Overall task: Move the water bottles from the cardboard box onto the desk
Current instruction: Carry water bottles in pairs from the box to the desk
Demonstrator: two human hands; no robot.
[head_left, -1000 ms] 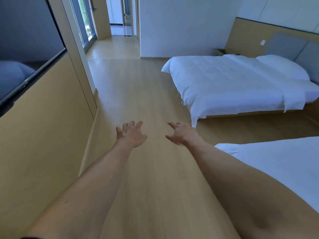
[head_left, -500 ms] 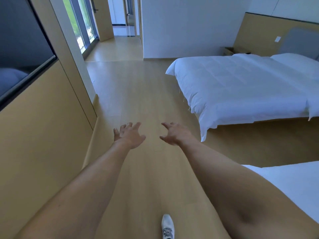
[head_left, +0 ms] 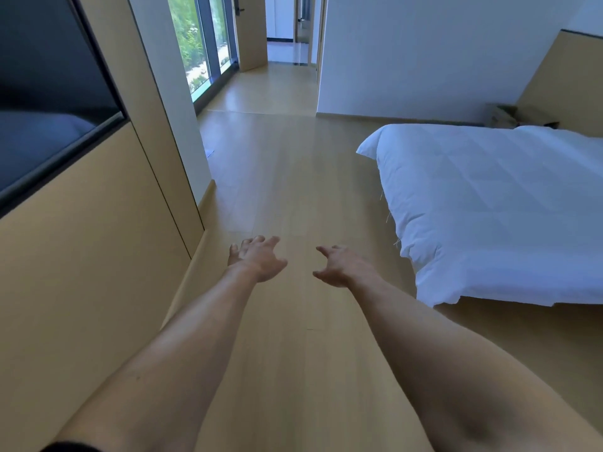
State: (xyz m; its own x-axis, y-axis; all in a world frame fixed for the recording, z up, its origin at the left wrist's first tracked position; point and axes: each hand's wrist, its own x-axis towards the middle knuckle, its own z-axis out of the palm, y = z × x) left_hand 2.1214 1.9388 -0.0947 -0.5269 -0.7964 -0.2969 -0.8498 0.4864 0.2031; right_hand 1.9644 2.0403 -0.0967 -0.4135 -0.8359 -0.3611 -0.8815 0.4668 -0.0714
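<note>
Both arms stretch forward over the wooden floor [head_left: 293, 177]. My left hand [head_left: 257, 257] is held out with fingers loosely spread and holds nothing. My right hand [head_left: 342, 265] is a short gap to its right, fingers relaxed and slightly curled, also holding nothing. A cardboard box [head_left: 504, 116] shows partly at the far right, behind the bed against the wall; what is inside it is hidden. No water bottles and no desk are in view.
A bed with a white duvet [head_left: 489, 207] fills the right side. A wood-panelled wall [head_left: 81, 256] with a dark screen [head_left: 42, 102] runs along the left. Ahead, a tall window [head_left: 202, 44] and a doorway [head_left: 287, 31] lead into a hallway.
The view has moved forward along the floor and turned; the near bed at bottom right and the shoe have left view. Both hands stay outstretched and hold nothing.
</note>
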